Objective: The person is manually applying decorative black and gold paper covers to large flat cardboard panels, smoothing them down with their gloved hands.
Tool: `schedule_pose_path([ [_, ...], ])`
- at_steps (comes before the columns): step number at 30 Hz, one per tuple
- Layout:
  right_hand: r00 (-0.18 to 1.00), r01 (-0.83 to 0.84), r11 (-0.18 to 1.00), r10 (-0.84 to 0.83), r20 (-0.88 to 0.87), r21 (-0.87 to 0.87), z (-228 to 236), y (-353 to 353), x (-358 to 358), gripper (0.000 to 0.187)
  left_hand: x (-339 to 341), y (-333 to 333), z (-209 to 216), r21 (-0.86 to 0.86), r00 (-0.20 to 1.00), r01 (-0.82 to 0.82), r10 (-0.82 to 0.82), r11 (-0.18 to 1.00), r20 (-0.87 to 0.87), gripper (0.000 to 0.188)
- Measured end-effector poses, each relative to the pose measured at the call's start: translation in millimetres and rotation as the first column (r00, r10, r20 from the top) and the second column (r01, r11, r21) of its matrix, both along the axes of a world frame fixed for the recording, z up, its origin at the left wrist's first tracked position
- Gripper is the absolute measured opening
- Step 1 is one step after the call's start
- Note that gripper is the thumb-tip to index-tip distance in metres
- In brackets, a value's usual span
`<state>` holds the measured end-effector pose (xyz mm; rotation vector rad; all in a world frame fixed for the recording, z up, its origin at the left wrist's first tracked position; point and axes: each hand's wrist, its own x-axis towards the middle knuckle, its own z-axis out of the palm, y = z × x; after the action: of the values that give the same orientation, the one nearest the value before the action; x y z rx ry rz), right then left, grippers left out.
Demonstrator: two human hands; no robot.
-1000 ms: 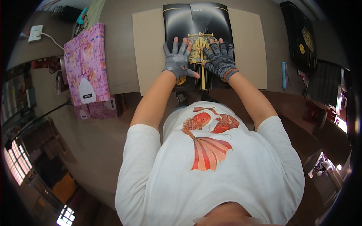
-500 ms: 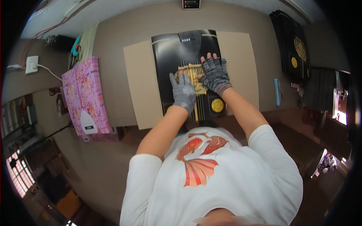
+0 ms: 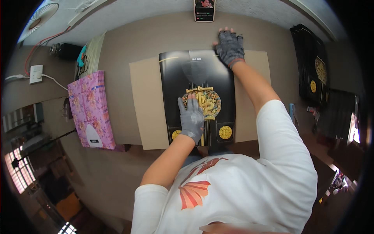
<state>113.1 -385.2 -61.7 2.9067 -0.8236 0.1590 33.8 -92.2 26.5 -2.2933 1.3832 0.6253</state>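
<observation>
Two gloved hands at a black sheet with gold print (image 3: 222, 78); the sheet lies on brown cardboard (image 3: 146, 107) on the table (image 3: 119, 50). Left hand (image 3: 191, 120): laid flat on the sheet's near half, fingers extended, little finger slightly apart, nothing gripped; fingertips over the left part of the round gold emblem (image 3: 212, 104). Right hand (image 3: 230, 47): over the sheet's far right corner, fingers stretched and a little spread, tips past the far edge, nothing seen in grasp; cannot tell whether the palm presses. Purple flowered stack (image 3: 89, 111) at left; black stack (image 3: 309, 58) at far right.
</observation>
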Motion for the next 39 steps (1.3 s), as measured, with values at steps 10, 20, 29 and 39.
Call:
schedule_pose_path([
  [10, 0.813, -0.512, 0.797, 0.57, -0.12, 0.322, 22.5, 167.2, -279.1, 0.08, 12.1, 8.6, 0.6, 0.002, 0.997, 0.076, -0.076, 0.997, 0.008, 0.107],
  [20, 0.965, -0.208, 0.886, 0.255, -0.062, 0.414, 25.1, 211.8, -182.6, 0.063, 30.6, 32.2, -8.7, -0.159, 0.988, 0.135, -0.145, 0.978, -0.052, 0.127],
  [29, 0.98, -0.198, 0.933, 0.187, 0.066, 0.301, -4.0, 221.7, -175.8, 0.066, 104.7, 64.8, -60.7, -0.598, 0.884, 0.337, -0.463, 0.728, -0.066, 0.105],
  [39, 0.976, -0.219, 0.913, 0.205, 0.08, 0.343, 6.9, 217.2, -170.7, 0.062, 245.6, -37.7, -81.7, -0.605, 0.979, 0.206, -0.155, 0.769, 0.136, 0.09],
])
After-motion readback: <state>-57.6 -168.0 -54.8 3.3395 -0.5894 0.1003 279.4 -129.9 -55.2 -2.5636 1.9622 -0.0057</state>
